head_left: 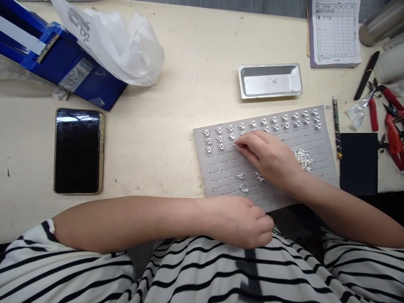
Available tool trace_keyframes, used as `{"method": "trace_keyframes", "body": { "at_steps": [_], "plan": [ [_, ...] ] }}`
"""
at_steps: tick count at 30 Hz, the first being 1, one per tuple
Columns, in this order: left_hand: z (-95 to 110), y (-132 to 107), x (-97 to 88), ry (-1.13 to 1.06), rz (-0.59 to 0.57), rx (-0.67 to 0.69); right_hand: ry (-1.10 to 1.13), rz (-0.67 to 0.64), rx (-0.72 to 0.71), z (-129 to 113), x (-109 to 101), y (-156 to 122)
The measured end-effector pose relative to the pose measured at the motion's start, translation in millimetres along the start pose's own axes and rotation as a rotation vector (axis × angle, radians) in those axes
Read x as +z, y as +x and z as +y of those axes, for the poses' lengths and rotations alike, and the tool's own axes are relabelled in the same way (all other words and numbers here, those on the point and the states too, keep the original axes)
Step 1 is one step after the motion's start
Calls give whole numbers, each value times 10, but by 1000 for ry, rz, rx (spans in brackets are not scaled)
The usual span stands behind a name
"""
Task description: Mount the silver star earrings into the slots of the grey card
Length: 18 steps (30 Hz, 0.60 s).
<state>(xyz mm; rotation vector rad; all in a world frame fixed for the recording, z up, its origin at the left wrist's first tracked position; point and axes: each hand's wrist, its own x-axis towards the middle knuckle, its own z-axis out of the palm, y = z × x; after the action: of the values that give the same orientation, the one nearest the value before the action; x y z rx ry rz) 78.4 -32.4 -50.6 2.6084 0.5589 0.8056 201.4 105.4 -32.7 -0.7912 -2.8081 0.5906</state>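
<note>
Many silver rings (pixel 252 124) fill the far rows of the gray tray (pixel 217 172), and most near rows are bare. The right hand (pixel 268 158) pinches at a middle slot, but I cannot tell what it holds. The curled left hand (pixel 236 223) rests by the tray's near edge. A phone (pixel 77 151) lies on the pale worktop (pixel 158 168).

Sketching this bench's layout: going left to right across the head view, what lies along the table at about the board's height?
phone → ring board → pen → black pad → red pliers
</note>
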Motion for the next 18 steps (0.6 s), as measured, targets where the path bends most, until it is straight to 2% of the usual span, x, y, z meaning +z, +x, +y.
{"method": "trace_keyframes", "body": {
  "at_steps": [9,13,16,18],
  "plan": [
    [34,-6,-7,-17,-14,11,-34,-7,-21,-15,98,20],
    [38,14,-74,-25,6,-11,-29,36,26,-80,-53,-44],
    [74,59,-163,-73,31,-25,-19,94,54,-148,-193,-201],
    [121,101,-227,-131,56,-18,11,70,37,-189,-231,-334]
  ]
}}
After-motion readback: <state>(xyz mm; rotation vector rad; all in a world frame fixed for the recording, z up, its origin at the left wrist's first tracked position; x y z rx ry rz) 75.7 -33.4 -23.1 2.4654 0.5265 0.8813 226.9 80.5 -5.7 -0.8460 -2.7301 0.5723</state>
